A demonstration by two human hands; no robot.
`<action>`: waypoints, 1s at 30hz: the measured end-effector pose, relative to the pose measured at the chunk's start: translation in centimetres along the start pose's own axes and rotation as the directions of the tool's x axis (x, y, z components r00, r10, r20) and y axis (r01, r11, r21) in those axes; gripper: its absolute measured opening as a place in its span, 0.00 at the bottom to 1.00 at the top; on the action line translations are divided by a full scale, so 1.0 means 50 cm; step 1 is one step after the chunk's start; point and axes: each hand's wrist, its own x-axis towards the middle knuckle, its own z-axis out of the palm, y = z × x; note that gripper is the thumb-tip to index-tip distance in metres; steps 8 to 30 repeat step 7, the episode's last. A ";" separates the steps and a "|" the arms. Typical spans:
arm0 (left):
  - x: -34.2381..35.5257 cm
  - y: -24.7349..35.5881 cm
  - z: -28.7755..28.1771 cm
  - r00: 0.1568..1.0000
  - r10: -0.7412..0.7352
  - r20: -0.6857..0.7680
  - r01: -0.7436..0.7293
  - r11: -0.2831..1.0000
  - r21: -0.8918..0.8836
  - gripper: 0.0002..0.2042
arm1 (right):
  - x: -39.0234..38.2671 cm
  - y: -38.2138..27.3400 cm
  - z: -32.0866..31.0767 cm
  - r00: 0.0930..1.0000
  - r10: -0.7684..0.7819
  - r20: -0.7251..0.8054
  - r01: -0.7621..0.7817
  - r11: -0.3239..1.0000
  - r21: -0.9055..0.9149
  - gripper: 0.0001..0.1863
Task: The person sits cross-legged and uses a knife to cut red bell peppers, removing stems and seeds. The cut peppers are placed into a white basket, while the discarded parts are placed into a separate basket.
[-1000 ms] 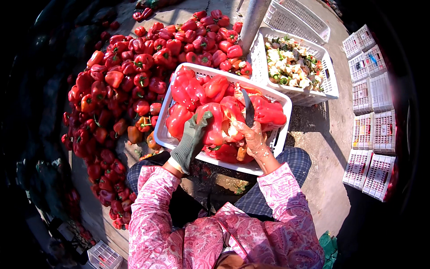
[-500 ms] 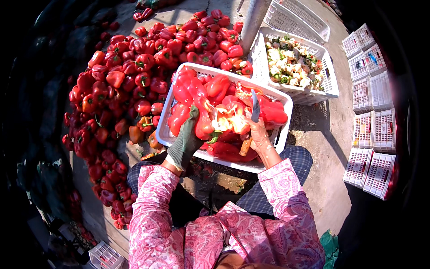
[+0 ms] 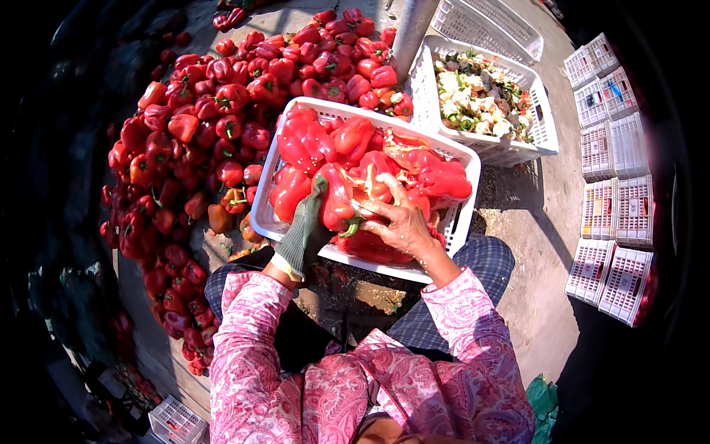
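Note:
My left hand (image 3: 306, 229), in a grey-green knitted glove, is closed around a red bell pepper (image 3: 337, 198) with a green stem, held above a white plastic crate (image 3: 464, 159). Bare, my right hand (image 3: 403, 226) reaches across to the same pepper from the right. Its fingers are bent and somewhat apart, gripping the pepper's right side by the stem. No knife shows; whether one lies hidden under this hand I cannot make out. Large red cut pepper pieces (image 3: 444, 181), some with pale seeds on them, fill the crate beneath both hands.
A big heap of whole red peppers (image 3: 214, 111) lies on the ground to the left and beyond. A white crate of pepper cores and seeds (image 3: 549, 132) stands far right beside a metal pole (image 3: 412, 33). Several stacked crates (image 3: 617, 207) line the right side.
The knife with a wooden handle, seen in my right hand before, is out of sight. That hand has turned over, its fingers now on the pepper. Pale seedy core no longer shows between the hands.

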 end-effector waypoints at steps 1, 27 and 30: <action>-0.011 0.018 0.032 0.998 -0.058 0.021 0.059 0.996 -0.069 0.29 | -0.002 0.007 0.002 1.000 -0.031 -0.005 0.031 1.000 0.007 0.22; -0.024 0.028 0.059 0.998 0.012 0.064 0.003 0.972 -0.235 0.29 | 0.008 0.004 0.022 0.991 -0.021 -0.129 0.055 0.963 0.264 0.19; -0.024 0.028 0.059 0.998 0.012 0.064 0.003 0.972 -0.235 0.29 | 0.008 0.004 0.022 0.991 -0.021 -0.129 0.055 0.963 0.264 0.19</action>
